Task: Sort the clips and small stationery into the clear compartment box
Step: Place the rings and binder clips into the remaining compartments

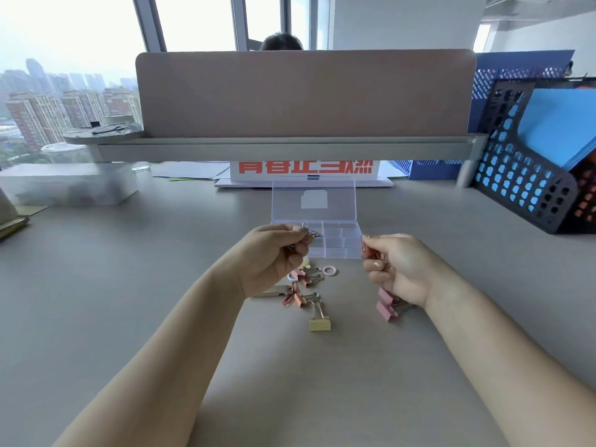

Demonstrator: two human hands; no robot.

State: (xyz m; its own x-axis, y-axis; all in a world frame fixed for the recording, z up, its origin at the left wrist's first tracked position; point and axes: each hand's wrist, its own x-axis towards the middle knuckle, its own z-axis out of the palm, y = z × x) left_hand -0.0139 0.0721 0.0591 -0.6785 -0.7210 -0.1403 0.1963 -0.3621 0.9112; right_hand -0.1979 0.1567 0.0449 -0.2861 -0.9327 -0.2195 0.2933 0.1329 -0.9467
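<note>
The clear compartment box (pixel 338 243) lies open on the grey desk, its lid (pixel 313 198) tilted up behind it. My left hand (pixel 274 258) hovers at the box's left edge, pinching silver paper clips (pixel 304 225). At the box's right front corner, my right hand (pixel 396 266) grips a bunch of rose-gold paper clips (pixel 364 245). Between the hands, in front of the box, lie pink binder clips (pixel 298 296), a yellow binder clip (pixel 320 324) and a small white tape ring (pixel 329 271). Two more pink binder clips (pixel 387 306) sit under my right wrist.
A brown desk divider (pixel 304 95) with a grey shelf rail stands behind the box. A black and blue mesh file rack (pixel 529 175) fills the right back corner. A frosted storage box (pixel 67 185) sits at the left. A person's head shows above the divider.
</note>
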